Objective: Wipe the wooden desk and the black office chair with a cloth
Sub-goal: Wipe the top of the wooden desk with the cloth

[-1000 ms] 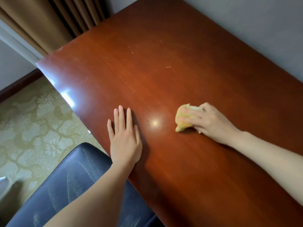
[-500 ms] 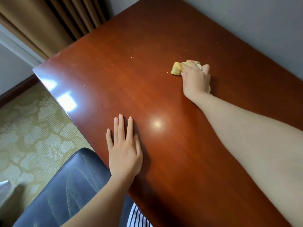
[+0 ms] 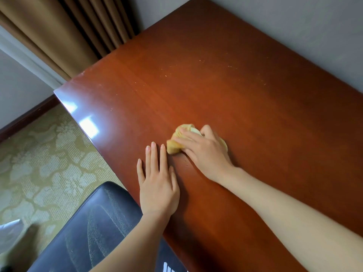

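The glossy reddish-brown wooden tabletop (image 3: 245, 99) shows small pale crumbs on its far part. A crumpled yellow cloth (image 3: 177, 143) lies bunched near its front edge. The black leather office chair (image 3: 94, 222), dusty with streaks, stands just below this edge.

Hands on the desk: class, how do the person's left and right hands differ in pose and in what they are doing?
The left hand lies flat and open, fingers straight; the right hand is curled. The left hand holds nothing; the right hand presses a bunched yellow cloth. The left hand sits by the near edge of the desk; the right hand is further in. Both rest on the desk.
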Available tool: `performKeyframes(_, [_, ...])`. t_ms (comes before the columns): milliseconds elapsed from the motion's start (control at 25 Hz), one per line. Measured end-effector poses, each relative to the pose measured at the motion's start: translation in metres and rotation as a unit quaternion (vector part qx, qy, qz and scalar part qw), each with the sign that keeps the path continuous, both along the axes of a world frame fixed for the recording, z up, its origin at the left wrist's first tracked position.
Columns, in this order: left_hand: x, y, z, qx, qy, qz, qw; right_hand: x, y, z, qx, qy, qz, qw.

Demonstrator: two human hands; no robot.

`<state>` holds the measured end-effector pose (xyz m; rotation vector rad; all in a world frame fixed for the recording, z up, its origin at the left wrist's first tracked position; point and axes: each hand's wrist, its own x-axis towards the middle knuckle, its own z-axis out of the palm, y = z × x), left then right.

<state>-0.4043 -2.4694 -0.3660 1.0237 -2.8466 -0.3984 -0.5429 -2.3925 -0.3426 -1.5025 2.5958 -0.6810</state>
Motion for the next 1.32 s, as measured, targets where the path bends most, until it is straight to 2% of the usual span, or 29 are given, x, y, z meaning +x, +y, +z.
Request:
performKeyframes(160, [0.000, -0.001, 0.001, 0.005, 0.002, -0.002, 1.000, 0.005, 0.064, 0.002, -0.002, 0.022, 0.040, 0.999])
performKeyframes(320, [0.001, -0.001, 0.000, 0.006, 0.002, -0.004, 1.000, -0.039, 0.100, 0.007, 0.023, 0.056, 0.046, 0.997])
performKeyframes(640, [0.000, 0.001, -0.002, -0.003, -0.001, -0.004, 1.000, -0.155, 0.090, 0.003, 0.083, 0.118, -0.121, 0.982])
performKeyframes(800, [0.001, 0.001, -0.002, -0.010, -0.004, -0.003, 1.000, -0.173, 0.037, -0.005, 0.065, 0.065, -0.286, 0.954])
performKeyframes(880, [0.001, 0.001, -0.002, -0.011, -0.005, -0.001, 1.000, -0.159, 0.008, -0.007, 0.050, 0.043, -0.332, 0.941])
performKeyframes(960, [0.000, 0.000, -0.002, -0.011, -0.008, -0.002, 1.000, -0.131, -0.013, -0.006, 0.062, 0.036, -0.303, 0.950])
performKeyframes(1080, [0.000, -0.001, -0.003, -0.014, -0.008, -0.004, 1.000, -0.074, -0.019, -0.006, 0.048, 0.013, -0.195, 0.980])
performKeyframes(1320, [-0.001, -0.001, 0.002, -0.030, -0.037, -0.011, 0.999, 0.002, 0.048, 0.007, -0.004, -0.005, 0.024, 1.000])
